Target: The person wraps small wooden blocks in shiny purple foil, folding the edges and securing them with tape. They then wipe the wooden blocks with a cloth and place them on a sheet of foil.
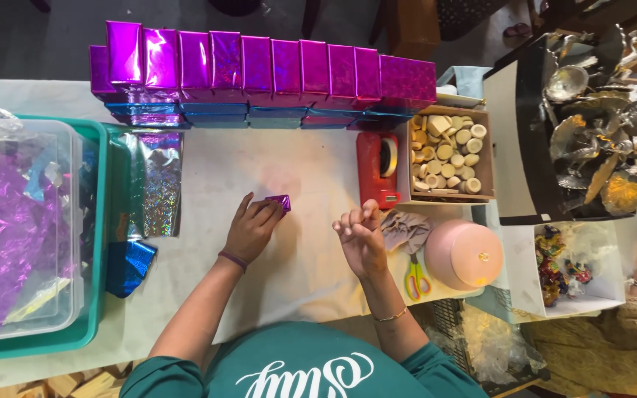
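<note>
Head view: left hand (251, 230) presses foil-wrapped block (279, 201).

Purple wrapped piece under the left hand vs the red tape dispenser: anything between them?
Nothing: the head view shows only bare white table cover between the purple wrapped piece under the left hand and the red tape dispenser.

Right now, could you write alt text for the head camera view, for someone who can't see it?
Seen from above, a person's left hand presses a small purple foil-wrapped piece onto a white table, while the right hand hovers by a red tape dispenser. Purple and blue wrapped boxes line the far edge.
</note>
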